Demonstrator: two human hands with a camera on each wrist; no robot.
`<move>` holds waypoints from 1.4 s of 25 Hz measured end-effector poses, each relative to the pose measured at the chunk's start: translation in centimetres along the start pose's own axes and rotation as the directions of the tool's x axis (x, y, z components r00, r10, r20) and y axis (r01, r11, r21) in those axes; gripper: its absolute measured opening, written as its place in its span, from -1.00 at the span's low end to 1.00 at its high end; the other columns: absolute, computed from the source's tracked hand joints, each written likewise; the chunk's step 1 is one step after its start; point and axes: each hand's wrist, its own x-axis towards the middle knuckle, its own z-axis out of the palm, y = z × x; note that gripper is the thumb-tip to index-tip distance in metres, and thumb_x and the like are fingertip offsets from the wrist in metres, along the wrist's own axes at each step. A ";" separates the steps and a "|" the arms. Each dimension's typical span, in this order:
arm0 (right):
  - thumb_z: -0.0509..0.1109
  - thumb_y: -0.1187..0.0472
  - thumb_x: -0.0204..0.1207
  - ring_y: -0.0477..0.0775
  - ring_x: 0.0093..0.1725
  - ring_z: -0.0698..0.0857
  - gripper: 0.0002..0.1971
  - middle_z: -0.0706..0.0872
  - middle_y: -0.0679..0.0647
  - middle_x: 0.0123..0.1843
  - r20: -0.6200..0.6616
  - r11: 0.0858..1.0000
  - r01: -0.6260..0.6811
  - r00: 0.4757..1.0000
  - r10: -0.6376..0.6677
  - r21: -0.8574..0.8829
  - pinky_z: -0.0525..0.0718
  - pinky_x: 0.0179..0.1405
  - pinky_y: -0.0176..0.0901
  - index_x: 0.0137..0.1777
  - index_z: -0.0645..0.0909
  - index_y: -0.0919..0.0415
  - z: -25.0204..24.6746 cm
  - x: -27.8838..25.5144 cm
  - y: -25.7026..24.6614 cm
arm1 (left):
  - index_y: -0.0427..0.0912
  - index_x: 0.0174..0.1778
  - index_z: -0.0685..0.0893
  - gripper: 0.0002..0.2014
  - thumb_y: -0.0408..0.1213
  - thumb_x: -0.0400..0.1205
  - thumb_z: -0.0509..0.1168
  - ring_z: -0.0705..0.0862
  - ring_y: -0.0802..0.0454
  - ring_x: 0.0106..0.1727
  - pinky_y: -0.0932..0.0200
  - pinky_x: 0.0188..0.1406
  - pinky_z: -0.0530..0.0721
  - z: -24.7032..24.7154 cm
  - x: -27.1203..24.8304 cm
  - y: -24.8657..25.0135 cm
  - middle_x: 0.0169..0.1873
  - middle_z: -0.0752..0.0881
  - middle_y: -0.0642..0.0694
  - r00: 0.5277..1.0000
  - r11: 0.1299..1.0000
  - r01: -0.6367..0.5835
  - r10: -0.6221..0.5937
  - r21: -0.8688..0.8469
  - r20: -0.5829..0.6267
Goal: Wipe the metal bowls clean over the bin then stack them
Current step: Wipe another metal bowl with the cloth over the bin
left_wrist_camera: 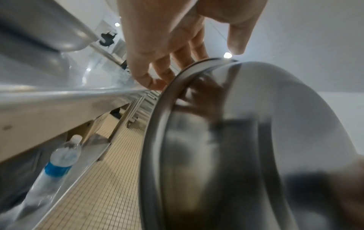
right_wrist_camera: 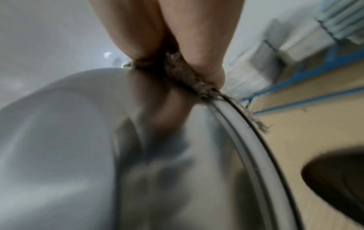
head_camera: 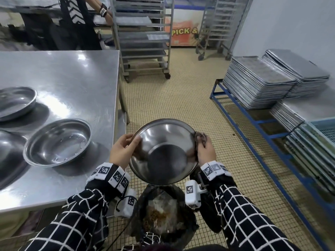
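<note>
Both hands hold one metal bowl (head_camera: 164, 151) tilted up toward the person, directly above the bin (head_camera: 163, 212). On the bowl's left edge the left hand (head_camera: 121, 151) grips the rim, thumb on the inner side and fingers (left_wrist_camera: 163, 70) curled behind the rim in the left wrist view. On the right edge the right hand (head_camera: 205, 151) pinches a brownish frayed rag (head_camera: 200, 138) against the rim; the right wrist view shows the rag (right_wrist_camera: 185, 73) squeezed between thumb and fingers right on the rim, with loose threads trailing along the edge. Inside, the held bowl looks shiny and shows only reflections. Below it, the bin is lined with a dark bag and holds crumpled clear plastic and brown food scraps. To the left, on the steel table (head_camera: 72, 73), a second bowl (head_camera: 58, 142) sits upright near the table's front corner with a few small specks or droplets on its inner wall. Beyond it stands another bowl (head_camera: 16, 102), tilted, and a third (head_camera: 10, 153) is cut off at the left edge. Right of the person, stacked metal trays (head_camera: 257, 82) lie on a blue rack (head_camera: 253, 122), and a pale blue crate (head_camera: 324, 131) sits at the far right. Under the table's edge, on a lower shelf, a water bottle (left_wrist_camera: 59, 161) shows in the left wrist view.
</note>
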 end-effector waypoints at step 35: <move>0.15 0.14 0.69 -0.07 0.36 0.52 -0.64 0.56 0.02 0.42 0.048 0.892 0.392 0.919 -0.392 -0.224 0.53 0.40 -0.10 0.46 0.44 0.09 4.9 -4.4 -2.5 | -0.08 -0.33 0.69 -0.68 -0.05 0.69 0.25 0.62 0.06 -0.38 0.09 -0.32 0.70 2.7 -1.5 2.7 -0.43 0.63 -0.04 0.989 0.999 0.052 -0.052 -0.002 -0.141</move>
